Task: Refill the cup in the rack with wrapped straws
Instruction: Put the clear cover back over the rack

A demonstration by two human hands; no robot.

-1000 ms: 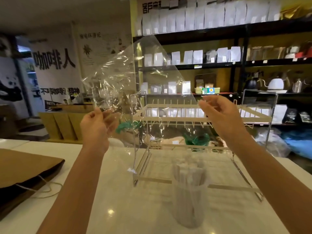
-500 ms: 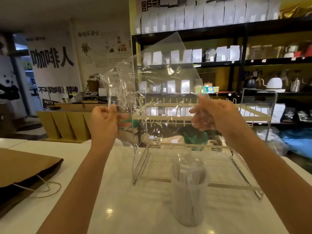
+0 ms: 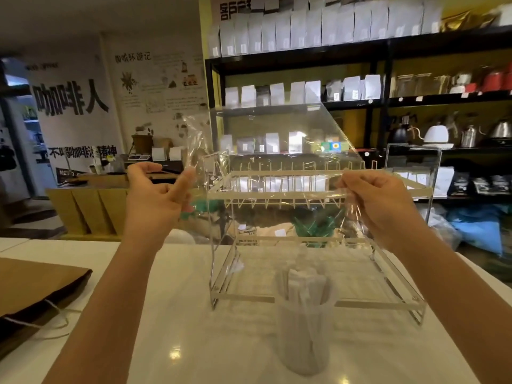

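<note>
Hands up mid-frame: left hand (image 3: 155,195) and right hand (image 3: 379,200) each pinching an edge of clear plastic bag (image 3: 277,139), stretched between them. Cup (image 3: 303,336) of wrapped straws (image 3: 303,286) way lower, bottom centre, at rack (image 3: 318,300) front.

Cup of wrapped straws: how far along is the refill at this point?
Done, apparently: the cup on the white counter already holds a bunch of wrapped straws. It stands at the front edge of the clear rack. In hand: the left hand and right hand stretch an empty clear plastic bag between them. Left: dispose of the bag, and perhaps set the cup deeper in the rack.
</note>
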